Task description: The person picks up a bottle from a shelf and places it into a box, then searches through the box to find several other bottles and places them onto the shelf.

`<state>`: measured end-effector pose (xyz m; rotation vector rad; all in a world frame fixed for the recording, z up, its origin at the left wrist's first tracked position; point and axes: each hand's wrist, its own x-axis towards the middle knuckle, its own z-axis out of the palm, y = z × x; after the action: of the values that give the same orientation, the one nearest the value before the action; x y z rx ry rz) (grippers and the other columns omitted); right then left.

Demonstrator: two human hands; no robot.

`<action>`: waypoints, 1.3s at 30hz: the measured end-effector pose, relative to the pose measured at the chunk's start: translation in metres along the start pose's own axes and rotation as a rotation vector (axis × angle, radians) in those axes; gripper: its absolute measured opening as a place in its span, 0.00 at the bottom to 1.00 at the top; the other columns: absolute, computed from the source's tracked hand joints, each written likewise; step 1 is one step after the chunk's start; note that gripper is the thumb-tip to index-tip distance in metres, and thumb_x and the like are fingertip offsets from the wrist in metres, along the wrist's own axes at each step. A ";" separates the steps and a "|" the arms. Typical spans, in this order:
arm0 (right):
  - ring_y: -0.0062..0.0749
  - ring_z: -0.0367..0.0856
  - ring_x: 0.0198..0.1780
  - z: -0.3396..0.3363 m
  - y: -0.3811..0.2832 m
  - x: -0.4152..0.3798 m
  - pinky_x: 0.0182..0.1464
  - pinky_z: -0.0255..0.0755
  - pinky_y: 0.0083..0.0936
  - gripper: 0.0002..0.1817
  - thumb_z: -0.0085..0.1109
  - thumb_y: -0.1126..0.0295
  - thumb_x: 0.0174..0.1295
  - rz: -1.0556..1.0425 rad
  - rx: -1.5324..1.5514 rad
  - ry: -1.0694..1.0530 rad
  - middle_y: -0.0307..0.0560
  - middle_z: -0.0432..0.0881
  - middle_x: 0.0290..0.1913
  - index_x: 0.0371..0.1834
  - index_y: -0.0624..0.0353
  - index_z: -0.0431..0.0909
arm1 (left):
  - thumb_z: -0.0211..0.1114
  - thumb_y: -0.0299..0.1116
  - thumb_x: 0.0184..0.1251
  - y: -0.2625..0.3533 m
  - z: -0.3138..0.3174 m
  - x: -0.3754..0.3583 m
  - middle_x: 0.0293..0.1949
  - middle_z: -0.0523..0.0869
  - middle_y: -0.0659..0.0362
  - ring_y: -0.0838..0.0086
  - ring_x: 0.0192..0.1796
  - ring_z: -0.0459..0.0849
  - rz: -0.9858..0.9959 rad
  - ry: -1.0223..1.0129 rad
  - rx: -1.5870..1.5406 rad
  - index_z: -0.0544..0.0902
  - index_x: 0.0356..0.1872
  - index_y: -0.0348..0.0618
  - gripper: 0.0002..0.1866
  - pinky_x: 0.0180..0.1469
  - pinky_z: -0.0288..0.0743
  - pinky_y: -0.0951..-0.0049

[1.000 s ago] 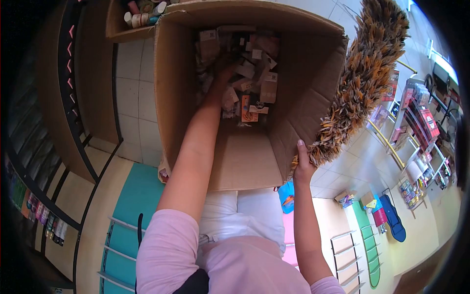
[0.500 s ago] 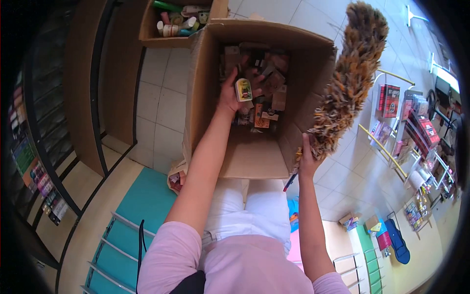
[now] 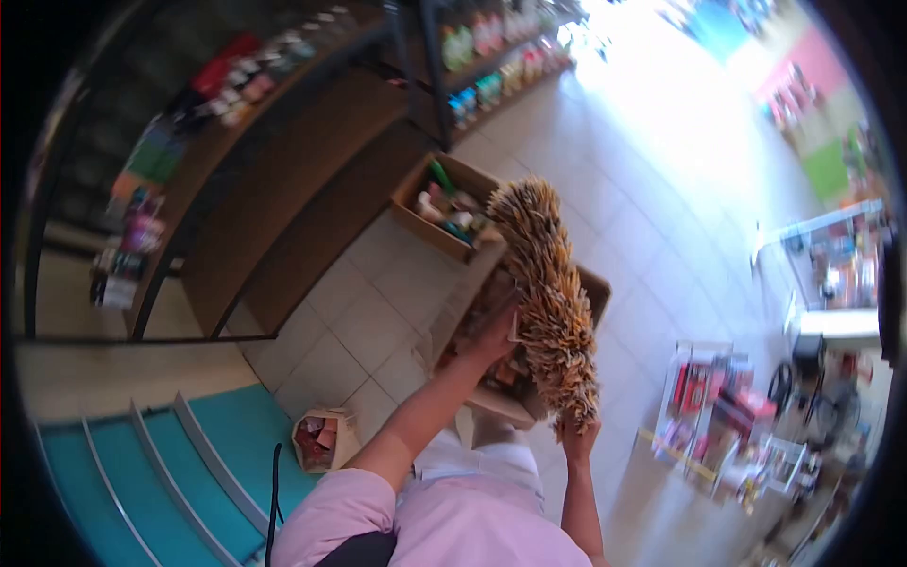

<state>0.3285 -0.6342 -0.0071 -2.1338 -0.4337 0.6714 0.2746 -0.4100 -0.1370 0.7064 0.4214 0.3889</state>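
From the large cardboard box (image 3: 593, 295), tiled floor (image 3: 633, 255) opens toward 1 and 2 o'clock. The feather duster (image 3: 551, 302) blocks the box's mouth from above, along its 12-to-5 o'clock side. The small carton (image 3: 407, 212) crowds 11 o'clock; the shelving unit (image 3: 283, 217) walls off 10; the paper bag (image 3: 349, 442) stands at 8.

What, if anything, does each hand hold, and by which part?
The right hand grips the feather duster by its near end; the left hand's hold is too blurred to tell.
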 end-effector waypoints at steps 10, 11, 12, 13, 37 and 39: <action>0.36 0.75 0.27 0.062 -0.076 0.018 0.31 0.68 0.24 0.08 0.51 0.72 0.46 -0.667 -0.090 -0.219 0.45 0.77 0.25 0.29 0.61 0.74 | 0.48 0.47 0.59 0.177 -0.006 -0.113 0.44 0.73 0.59 0.68 0.45 0.74 0.380 0.119 -0.467 0.63 0.52 0.49 0.22 0.46 0.70 0.60; 0.35 0.76 0.28 0.081 -0.083 0.021 0.32 0.68 0.24 0.09 0.51 0.71 0.46 -0.667 -0.027 -0.234 0.45 0.77 0.27 0.31 0.61 0.74 | 0.47 0.47 0.59 0.197 -0.015 -0.135 0.43 0.74 0.60 0.68 0.45 0.74 0.397 0.140 -0.570 0.63 0.52 0.50 0.22 0.46 0.70 0.60; 0.27 0.75 0.30 0.100 -0.113 0.012 0.33 0.68 0.22 0.12 0.51 0.70 0.48 -0.359 0.149 -0.317 0.44 0.77 0.30 0.36 0.62 0.73 | 0.47 0.48 0.59 0.213 -0.028 -0.159 0.40 0.75 0.60 0.69 0.42 0.75 0.445 0.196 -0.612 0.64 0.52 0.51 0.21 0.44 0.71 0.62; 0.25 0.75 0.30 0.119 -0.134 0.008 0.33 0.68 0.22 0.12 0.51 0.69 0.49 -0.376 0.109 -0.378 0.44 0.77 0.30 0.36 0.62 0.73 | 0.47 0.49 0.59 0.229 -0.043 -0.186 0.38 0.75 0.60 0.69 0.40 0.75 0.490 0.252 -0.650 0.65 0.51 0.52 0.21 0.42 0.72 0.65; 0.40 0.76 0.28 0.359 -0.316 -0.066 0.33 0.68 0.28 0.27 0.56 0.46 0.43 -0.881 -0.622 -1.551 0.52 0.76 0.26 0.34 0.60 0.75 | 0.51 0.44 0.58 0.282 -0.197 -0.274 0.30 0.75 0.58 0.67 0.38 0.76 0.563 0.458 -0.402 0.67 0.39 0.47 0.14 0.39 0.72 0.67; 0.36 0.76 0.27 0.390 -0.314 -0.040 0.31 0.68 0.26 0.24 0.58 0.49 0.43 -0.718 -0.392 -1.481 0.51 0.76 0.24 0.34 0.60 0.75 | 0.49 0.45 0.59 0.272 -0.208 -0.256 0.33 0.75 0.57 0.67 0.41 0.75 0.549 0.455 -0.404 0.67 0.39 0.47 0.14 0.43 0.70 0.66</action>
<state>0.0408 -0.2284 0.0600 -1.1995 -2.0834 1.6899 -0.0986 -0.2308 -0.0308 0.3211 0.5530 1.1329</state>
